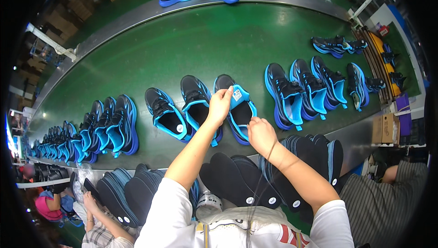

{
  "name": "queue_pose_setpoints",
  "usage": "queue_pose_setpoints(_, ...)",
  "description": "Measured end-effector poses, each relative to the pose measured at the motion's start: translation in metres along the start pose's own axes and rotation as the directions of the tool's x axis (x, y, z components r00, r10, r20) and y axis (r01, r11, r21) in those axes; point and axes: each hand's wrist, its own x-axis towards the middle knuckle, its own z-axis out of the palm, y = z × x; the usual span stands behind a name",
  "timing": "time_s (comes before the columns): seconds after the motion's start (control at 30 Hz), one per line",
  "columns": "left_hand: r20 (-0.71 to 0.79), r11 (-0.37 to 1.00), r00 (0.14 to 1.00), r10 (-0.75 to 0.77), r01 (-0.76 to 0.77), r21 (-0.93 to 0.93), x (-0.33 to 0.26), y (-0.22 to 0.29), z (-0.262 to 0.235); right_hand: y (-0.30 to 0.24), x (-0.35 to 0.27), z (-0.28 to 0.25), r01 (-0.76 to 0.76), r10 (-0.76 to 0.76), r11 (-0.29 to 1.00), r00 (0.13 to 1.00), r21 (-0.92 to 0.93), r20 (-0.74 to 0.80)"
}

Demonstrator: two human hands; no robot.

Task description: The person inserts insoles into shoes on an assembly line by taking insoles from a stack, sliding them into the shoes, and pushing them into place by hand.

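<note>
A black and blue sneaker (223, 82) stands on the green belt in front of me, its toe pointing away. My left hand (220, 105) is closed on the sneaker's light blue tongue (240, 95), which is pulled up and shows a white label. At the heel end, the fingers of my right hand (262, 135) are closed on the collar's edge. Dark lining or an insole shows inside the opening. To the left stand two like sneakers, a middle one (193, 86) and an outer one (158, 103); a round white sticker (179, 128) shows inside the outer one.
Stacks of black insoles (232, 175) lie along the near edge below my arms. More sneakers stand in rows at left (123, 122) and right (279, 93). A metal rail (137, 18) borders the belt's far side. Other people sit at both sides, one person's hands (91, 202) showing at lower left.
</note>
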Motion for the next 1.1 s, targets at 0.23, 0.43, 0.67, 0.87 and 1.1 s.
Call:
queue_pose_setpoints(0.23, 0.057, 0.988, 0.993, 0.105, -0.111, 0.111, -0.006, 0.001, 0.0, 0.002, 0.022, 0.035, -0.03, 0.029, 0.997, 0.999, -0.068, -0.03)
queue_pose_setpoints(0.43, 0.082, 0.998, 0.996, 0.022, -0.026, 0.052, -0.005, -0.002, -0.005, -0.009, 0.012, -0.018, -0.059, 0.132, 0.964, 0.953, -0.259, 0.274)
queue_pose_setpoints(0.67, 0.082, 0.995, 0.993, 0.082, -0.086, 0.056, -0.007, -0.004, -0.006, 0.022, 0.029, 0.009, 0.222, -0.197, 0.974, 0.928, -0.045, 0.315)
queue_pose_setpoints(0.87, 0.122, 0.992, 0.99, 0.071, -0.083, 0.096, -0.008, 0.001, -0.006, 0.029, 0.041, 0.033, 0.206, -0.134, 0.966, 0.915, -0.154, 0.381)
queue_pose_setpoints(1.1, 0.09, 0.979, 0.99, 0.105, -0.119, 0.165, -0.009, -0.003, -0.006, 0.03, 0.043, 0.036, 0.244, -0.159, 0.956, 0.896, -0.161, 0.414)
